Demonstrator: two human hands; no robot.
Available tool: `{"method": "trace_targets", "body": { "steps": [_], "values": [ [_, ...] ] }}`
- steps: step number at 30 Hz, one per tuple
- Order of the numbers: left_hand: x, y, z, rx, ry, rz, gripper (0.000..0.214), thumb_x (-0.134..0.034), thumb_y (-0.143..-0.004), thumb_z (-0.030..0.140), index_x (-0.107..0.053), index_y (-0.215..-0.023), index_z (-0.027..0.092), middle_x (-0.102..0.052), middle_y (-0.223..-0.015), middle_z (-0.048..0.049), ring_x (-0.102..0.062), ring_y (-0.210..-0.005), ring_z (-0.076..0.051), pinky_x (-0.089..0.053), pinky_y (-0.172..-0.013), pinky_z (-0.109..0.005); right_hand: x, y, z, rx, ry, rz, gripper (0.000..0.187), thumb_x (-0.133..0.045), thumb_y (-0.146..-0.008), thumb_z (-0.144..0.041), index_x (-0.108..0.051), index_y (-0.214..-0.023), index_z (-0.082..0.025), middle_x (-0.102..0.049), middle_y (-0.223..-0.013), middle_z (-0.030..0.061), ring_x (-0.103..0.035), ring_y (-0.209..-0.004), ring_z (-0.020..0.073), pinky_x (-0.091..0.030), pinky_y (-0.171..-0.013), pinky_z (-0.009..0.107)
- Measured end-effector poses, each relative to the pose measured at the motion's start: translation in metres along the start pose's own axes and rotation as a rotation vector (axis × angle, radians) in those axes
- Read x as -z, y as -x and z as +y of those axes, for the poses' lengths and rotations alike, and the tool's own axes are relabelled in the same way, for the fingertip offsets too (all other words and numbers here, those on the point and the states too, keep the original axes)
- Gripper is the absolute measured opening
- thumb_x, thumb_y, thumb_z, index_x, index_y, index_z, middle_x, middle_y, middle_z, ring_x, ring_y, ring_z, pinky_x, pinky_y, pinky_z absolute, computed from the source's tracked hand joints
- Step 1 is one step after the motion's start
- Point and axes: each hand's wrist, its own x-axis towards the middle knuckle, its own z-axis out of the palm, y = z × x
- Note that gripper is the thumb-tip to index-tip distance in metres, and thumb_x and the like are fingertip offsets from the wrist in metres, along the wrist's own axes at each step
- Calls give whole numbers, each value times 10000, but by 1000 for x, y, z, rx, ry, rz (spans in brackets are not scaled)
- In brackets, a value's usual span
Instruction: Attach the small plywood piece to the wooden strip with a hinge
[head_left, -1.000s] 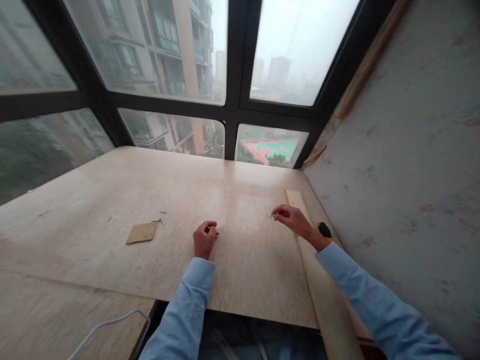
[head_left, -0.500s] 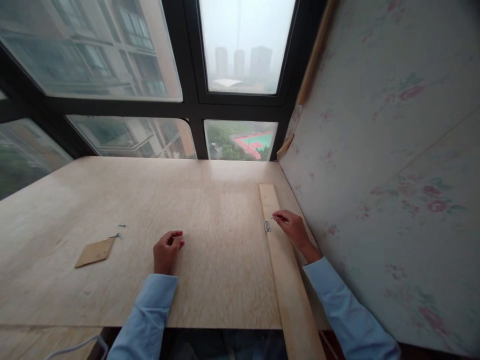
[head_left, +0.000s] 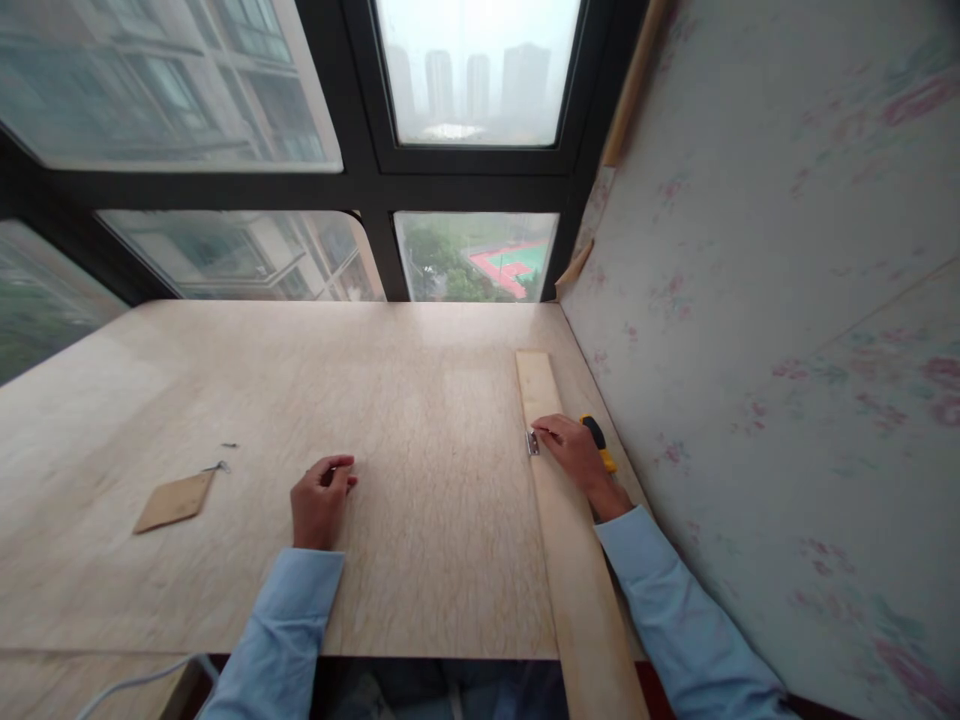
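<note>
My right hand rests on a long pale wooden strip lying along the right side of the plywood board. Its fingers are pinched together on a small screw, right at a small metal hinge on the strip's left edge. My left hand lies on the board near the front, fingers curled into a loose fist; what they hold, if anything, is hidden. A yellow and black tool lies just behind my right hand, by the wall.
A small brown wooden piece lies at the left with loose screws beside it. A flowered wall closes the right side. Dark-framed windows stand behind the board. A white cable runs at the front left.
My right hand has moved from the middle of the board to the wooden strip and lowered its pinched screw onto the hinge. The view has turned right. My left hand stayed curled.
</note>
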Motion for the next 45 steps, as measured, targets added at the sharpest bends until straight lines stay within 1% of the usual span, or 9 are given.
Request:
{"method": "trace_targets", "body": {
  "steps": [6,11,17,22,27,30,35,38,45],
  "values": [
    [0,2,2,4,22,6,290,-583,-683,358,-697,-848,148,-682,-627,-38,-683,-610,-187,-555,-554,-252,-2,2,0,26,8,-62,183,-525,-906,-199,-707,-900,-216,-725,-935,61,-668,-883,211,-532,-816,357],
    [0,2,2,-6,25,5,282,-579,-685,352,-697,-839,146,-679,-612,-35,-684,-600,-188,-560,-552,-256,-2,2,2,5,-15,-50,167,-546,-908,-244,-709,-904,-206,-723,-939,71,-669,-883,215,-533,-822,368],
    [1,3,1,9,42,-2,280,-580,-689,340,-694,-853,144,-678,-615,-33,-683,-603,-183,-561,-552,-250,1,5,1,-53,-39,-18,246,-579,-888,-312,-663,-1091,-199,-713,-1005,87,-670,-883,217,-541,-818,374],
    [0,1,-3,22,67,-5,268,-588,-697,329,-695,-859,146,-681,-638,-38,-681,-619,-184,-561,-574,-262,5,8,1,-55,12,26,252,-544,-895,-322,-660,-1081,-197,-699,-1025,95,-664,-879,218,-546,-800,378],
    [-3,27,7,-27,120,34,235,-579,-741,306,-693,-878,155,-680,-681,-42,-670,-645,-182,-549,-576,-273,5,9,1,-64,15,5,244,-514,-905,-310,-667,-1042,-179,-703,-1004,104,-665,-884,227,-545,-799,384],
    [-2,70,29,-193,162,-92,172,-584,-793,272,-696,-877,171,-694,-773,-48,-665,-688,-169,-546,-631,-277,5,10,1,-59,18,-6,245,-501,-909,-307,-668,-1034,-179,-703,-1001,105,-659,-920,234,-541,-813,389],
    [-6,137,71,-459,277,-491,143,-576,-864,205,-682,-959,194,-695,-894,-62,-659,-817,-162,-526,-734,-277,4,10,2,-58,27,-3,244,-499,-906,-321,-679,-1012,-197,-708,-964,88,-661,-891,224,-539,-813,385],
    [-19,148,75,-508,231,-679,129,-560,-880,225,-681,-859,187,-678,-772,-49,-637,-737,-152,-494,-688,-266,5,11,2,-67,23,1,249,-503,-901,-334,-683,-1002,-195,-712,-968,89,-664,-893,224,-542,-808,379],
    [-39,145,47,-371,27,-759,211,-572,-849,325,-659,-700,204,-667,-690,-49,-612,-676,-168,-456,-664,-289,3,13,4,-60,-8,8,244,-509,-902,-331,-677,-1005,-186,-716,-962,89,-673,-889,218,-555,-810,376]
  ]
}}
